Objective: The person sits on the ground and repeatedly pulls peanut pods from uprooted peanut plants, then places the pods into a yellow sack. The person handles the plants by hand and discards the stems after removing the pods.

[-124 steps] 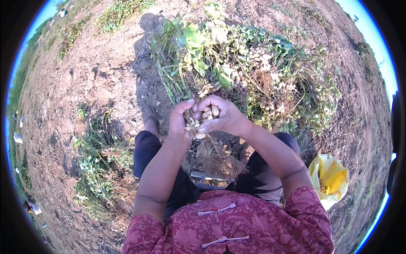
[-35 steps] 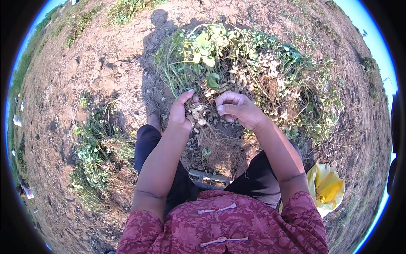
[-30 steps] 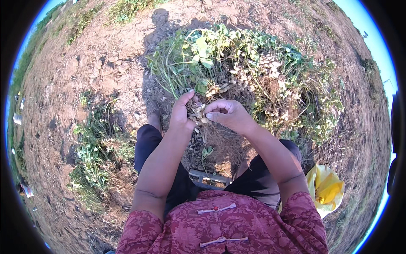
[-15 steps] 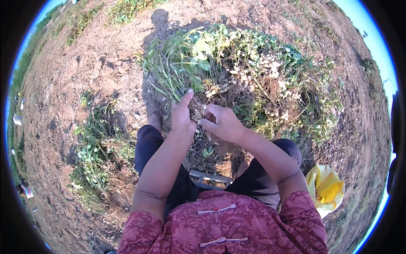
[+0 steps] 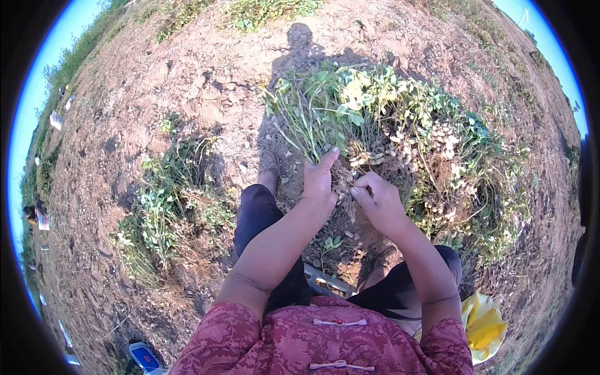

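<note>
My left hand (image 5: 320,180) is closed round the lower stems of a pulled peanut plant (image 5: 306,128), thumb pointing up and away from me. The plant's leafy green tops lean away, while its roots and pods (image 5: 344,182) hang on the side toward my right hand. At those roots, my right hand (image 5: 380,200) is closed in a pinch on a small pale peanut, partly hidden by the fingers. Just beyond both hands lies a large heap of peanut plants (image 5: 465,134), with clusters of pale peanuts (image 5: 405,150) showing among the roots.
A smaller heap of plants (image 5: 161,215) lies on the soil to my left. By my right side stands a yellow bag (image 5: 484,328). A grey metal frame (image 5: 337,286) shows between my legs, near a small green sprig (image 5: 332,242). A blue object (image 5: 144,356) is at lower left.
The view has swung left, so hands and heaps appear farther right and lower. My left hand keeps its hold; the right hand has drawn slightly apart from it, still at the roots.
</note>
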A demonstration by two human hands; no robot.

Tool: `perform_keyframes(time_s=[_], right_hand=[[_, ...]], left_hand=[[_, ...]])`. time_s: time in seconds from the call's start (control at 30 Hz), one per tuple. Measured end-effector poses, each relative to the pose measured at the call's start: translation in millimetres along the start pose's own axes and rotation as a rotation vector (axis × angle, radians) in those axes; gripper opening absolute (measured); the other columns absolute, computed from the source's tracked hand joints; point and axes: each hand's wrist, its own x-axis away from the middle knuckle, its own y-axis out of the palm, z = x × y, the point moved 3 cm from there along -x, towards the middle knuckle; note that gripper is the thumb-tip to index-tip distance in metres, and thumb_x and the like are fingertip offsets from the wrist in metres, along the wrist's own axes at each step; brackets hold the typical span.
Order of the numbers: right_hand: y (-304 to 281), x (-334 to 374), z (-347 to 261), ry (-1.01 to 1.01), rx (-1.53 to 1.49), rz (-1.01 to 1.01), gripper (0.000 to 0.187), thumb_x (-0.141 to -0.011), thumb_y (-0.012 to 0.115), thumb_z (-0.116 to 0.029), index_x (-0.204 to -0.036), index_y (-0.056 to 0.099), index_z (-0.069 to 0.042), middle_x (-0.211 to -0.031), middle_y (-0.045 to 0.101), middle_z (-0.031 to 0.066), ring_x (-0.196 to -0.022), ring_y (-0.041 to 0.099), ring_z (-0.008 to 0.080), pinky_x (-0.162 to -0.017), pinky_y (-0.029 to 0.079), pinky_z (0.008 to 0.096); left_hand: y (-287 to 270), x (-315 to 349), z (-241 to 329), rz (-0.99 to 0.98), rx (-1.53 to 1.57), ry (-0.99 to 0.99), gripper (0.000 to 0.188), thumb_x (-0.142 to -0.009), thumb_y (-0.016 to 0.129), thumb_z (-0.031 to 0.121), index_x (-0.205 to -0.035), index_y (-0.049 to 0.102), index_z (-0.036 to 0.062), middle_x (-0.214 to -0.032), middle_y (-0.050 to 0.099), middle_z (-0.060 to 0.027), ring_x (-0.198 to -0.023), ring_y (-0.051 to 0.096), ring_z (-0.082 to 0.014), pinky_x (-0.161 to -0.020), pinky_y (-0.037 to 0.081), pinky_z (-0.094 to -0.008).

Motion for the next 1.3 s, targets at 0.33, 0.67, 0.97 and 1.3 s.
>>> perform_keyframes(time_s=[0.33,0.67,0.97,1.3], right_hand=[[1,15,-36,-0.475,0.225,0.157,0.022,-0.077,0.062,0.0,-0.095,0.049,-0.005,-0.086,0.058,0.0114,-0.072,0.06,0.028,-0.059,0.051,0.0342],[-5,9,-22,0.457,-0.908,-0.146,0.01,-0.09,0.049,-0.01,-0.099,0.052,-0.005,-0.068,0.049,-0.0018,-0.053,0.042,0.0022,-0.045,0.03,0.0164],[6,3,19,0.329,-0.352,0.014,0.027,-0.078,0.07,-0.025,-0.081,0.059,-0.001,-0.067,0.054,0.0013,-0.059,0.048,0.0086,-0.055,0.042,0.0239],[16,3,31,0.183,-0.139,-0.028,0.028,-0.073,0.074,-0.022,-0.076,0.054,-0.002,-0.064,0.055,0.0046,-0.056,0.048,0.0098,-0.053,0.042,0.0271]], left_hand=[[15,25,-4,0.019,-0.057,0.074,0.022,-0.081,0.062,0.006,-0.099,0.051,0.0054,-0.085,0.059,-0.0051,-0.068,0.059,-0.0154,-0.06,0.05,-0.0315],[-6,-2,8,0.124,-0.03,0.049,0.036,-0.077,0.065,0.008,-0.106,0.044,0.0035,-0.091,0.056,-0.0082,-0.075,0.06,-0.0184,-0.064,0.054,-0.0346],[2,1,-11,-0.004,-0.121,0.145,0.035,-0.077,0.069,0.01,-0.1,0.043,0.0064,-0.083,0.051,-0.0043,-0.069,0.054,-0.0144,-0.058,0.05,-0.031],[9,19,-11,-0.03,-0.188,0.012,0.033,-0.079,0.066,0.008,-0.102,0.044,0.0016,-0.087,0.057,-0.0087,-0.07,0.06,-0.0197,-0.059,0.054,-0.0334]])
